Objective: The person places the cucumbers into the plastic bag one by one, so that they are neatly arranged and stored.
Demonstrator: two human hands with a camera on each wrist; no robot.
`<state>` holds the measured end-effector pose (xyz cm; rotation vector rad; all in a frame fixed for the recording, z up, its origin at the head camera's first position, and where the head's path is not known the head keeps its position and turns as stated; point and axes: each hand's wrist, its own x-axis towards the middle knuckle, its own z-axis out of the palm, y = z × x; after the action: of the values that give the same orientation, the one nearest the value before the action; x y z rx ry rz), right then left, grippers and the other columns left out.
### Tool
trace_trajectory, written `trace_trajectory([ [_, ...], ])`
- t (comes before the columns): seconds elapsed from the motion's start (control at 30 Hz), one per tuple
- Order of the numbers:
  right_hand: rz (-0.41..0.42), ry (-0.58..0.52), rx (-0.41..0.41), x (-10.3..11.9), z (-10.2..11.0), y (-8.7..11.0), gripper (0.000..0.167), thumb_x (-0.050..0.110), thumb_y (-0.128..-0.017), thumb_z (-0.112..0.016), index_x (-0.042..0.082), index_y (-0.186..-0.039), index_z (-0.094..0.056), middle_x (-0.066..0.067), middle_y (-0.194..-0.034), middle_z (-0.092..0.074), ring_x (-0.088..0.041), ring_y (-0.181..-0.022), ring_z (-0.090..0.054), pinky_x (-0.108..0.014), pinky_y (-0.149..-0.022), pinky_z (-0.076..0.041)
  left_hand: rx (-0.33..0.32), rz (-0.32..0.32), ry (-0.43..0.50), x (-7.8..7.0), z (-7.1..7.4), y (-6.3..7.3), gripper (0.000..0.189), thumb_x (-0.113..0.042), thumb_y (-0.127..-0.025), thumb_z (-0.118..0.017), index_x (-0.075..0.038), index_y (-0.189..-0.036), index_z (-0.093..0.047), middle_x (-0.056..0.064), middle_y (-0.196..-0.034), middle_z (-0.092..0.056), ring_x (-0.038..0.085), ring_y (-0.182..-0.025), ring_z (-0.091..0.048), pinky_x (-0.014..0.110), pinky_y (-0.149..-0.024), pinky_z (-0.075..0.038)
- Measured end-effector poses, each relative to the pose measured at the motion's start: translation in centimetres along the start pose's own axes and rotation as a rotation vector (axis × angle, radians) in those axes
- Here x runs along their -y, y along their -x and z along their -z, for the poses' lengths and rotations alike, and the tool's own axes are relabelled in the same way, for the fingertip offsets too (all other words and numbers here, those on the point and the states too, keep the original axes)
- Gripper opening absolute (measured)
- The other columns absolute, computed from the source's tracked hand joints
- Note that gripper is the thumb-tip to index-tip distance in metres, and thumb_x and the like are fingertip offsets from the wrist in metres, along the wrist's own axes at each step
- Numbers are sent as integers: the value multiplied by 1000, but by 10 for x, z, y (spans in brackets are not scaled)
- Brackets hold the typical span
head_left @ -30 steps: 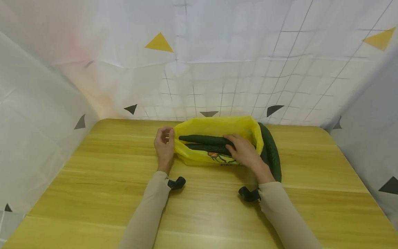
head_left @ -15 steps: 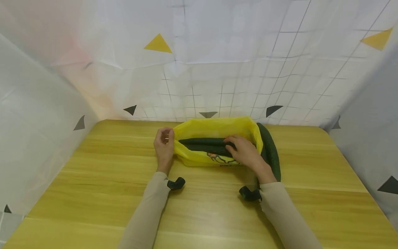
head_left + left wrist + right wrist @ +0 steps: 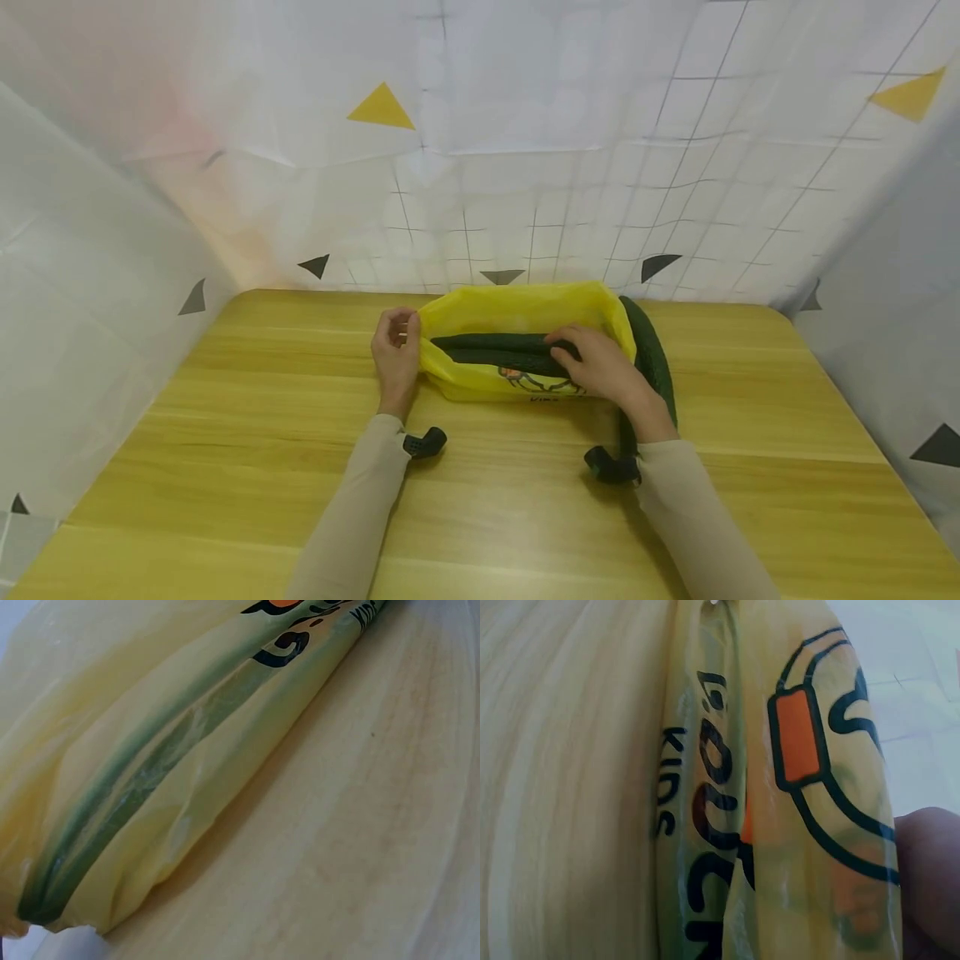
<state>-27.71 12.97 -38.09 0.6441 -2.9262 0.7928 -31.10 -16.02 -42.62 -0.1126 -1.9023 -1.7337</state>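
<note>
A yellow plastic bag (image 3: 517, 306) lies with its mouth gaping in the head view. Inside it, two dark green cucumbers (image 3: 502, 361) rest side by side. My left hand (image 3: 396, 350) pinches the bag's left rim between thumb and fingers. Over the right part of the mouth is my right hand (image 3: 596, 367), its relaxed fingers at the right portion of the rear cucumber (image 3: 491, 340). In the left wrist view, green shows through the bag's wall (image 3: 195, 750). The right wrist view has the bag's printed side (image 3: 795, 825), with part of a finger (image 3: 930, 877) beside it.
Outside the bag on the right lies a curved cucumber (image 3: 654, 358). Another dark green length (image 3: 627, 435) shows by the right wrist. The wooden table (image 3: 510, 517) meets white sheeting (image 3: 525, 200) at the back and sides.
The rear cucumber has dropped lower into the bag and now lies against the front one. My right hand has shifted slightly right along it; the left hand has stayed put.
</note>
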Motion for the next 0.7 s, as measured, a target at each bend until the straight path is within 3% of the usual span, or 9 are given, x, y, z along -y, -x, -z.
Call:
trace_trajectory([
  [0.17,1,-22,-5,-2,4,3,30,19,-97,-52,5,-123,-60,-13,-124,-61,-31,-114,-57,-49,-96,-45,-10,13,7,15,-3,-3,22,-22,-94,-59,-4,-107,-60,10,-99,-62,13,-83,-56,22,-73,-46],
  [0.33,-44,-90,15,-2,9,7,32,20,-98,-50,6,-126,-57,-13,-127,-59,-22,-92,-67,-44,-88,-51,-20,18,4,32,-4,-6,25,-33,-92,-60,-11,-106,-61,4,-99,-62,14,-84,-57,21,-72,-46],
  [0.53,-56,-86,-42,0,22,12,32,25,-99,-50,10,-126,-58,-9,-126,-60,-28,-112,-57,-48,-93,-46,-24,-4,18,35,-5,-6,24,-38,-91,-61,-17,-103,-62,0,-96,-62,16,-83,-58,22,-71,-47],
  [0.7,-35,-93,-121,2,36,19,32,25,-99,-49,10,-126,-58,-12,-122,-62,-31,-111,-58,-51,-92,-46,-15,-3,18,34,-4,-6,23,-34,-91,-61,-15,-104,-62,1,-96,-62,14,-82,-57,21,-71,-47],
])
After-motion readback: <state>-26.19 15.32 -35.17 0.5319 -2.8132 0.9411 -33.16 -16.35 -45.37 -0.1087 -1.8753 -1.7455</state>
